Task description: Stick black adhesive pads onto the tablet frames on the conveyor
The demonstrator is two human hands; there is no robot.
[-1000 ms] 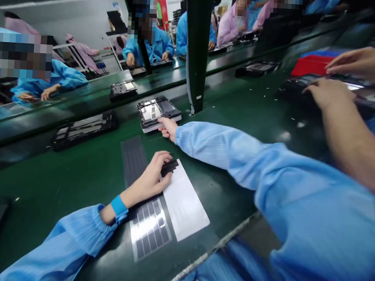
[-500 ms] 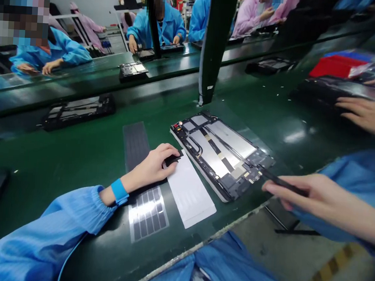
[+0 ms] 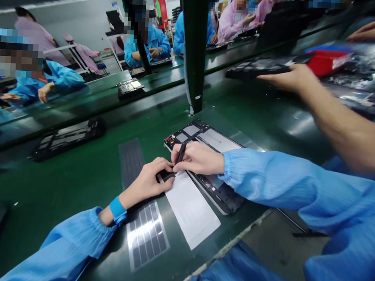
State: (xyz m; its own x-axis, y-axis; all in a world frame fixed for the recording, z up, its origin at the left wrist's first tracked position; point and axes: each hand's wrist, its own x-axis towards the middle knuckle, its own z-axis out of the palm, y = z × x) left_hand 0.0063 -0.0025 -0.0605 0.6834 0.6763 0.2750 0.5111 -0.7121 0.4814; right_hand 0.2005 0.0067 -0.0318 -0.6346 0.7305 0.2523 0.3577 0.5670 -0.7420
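My left hand (image 3: 148, 181) rests on the green belt with its fingers closed on a small black strip (image 3: 163, 175) at the top of a white backing sheet (image 3: 192, 210). My right hand (image 3: 196, 159) grips black tweezers (image 3: 181, 151) whose tip meets that strip beside my left fingers. An opened tablet (image 3: 206, 138), back cover off and inner parts showing, lies just behind and partly under my right hand. A sheet of dark rectangular pads (image 3: 146, 235) lies under my left wrist.
A dark post (image 3: 194, 52) stands behind the tablet. A grey strip sheet (image 3: 131, 158) lies left of my hands. Another opened tablet (image 3: 65, 137) sits at the left. A co-worker's arm (image 3: 335, 120) holds a device (image 3: 258, 68) at right. Other workers sit across the belt.
My right hand has come in from the right with the tweezers, over the tablet, to meet my left fingers at the black strip. The co-worker at right has lifted a device.
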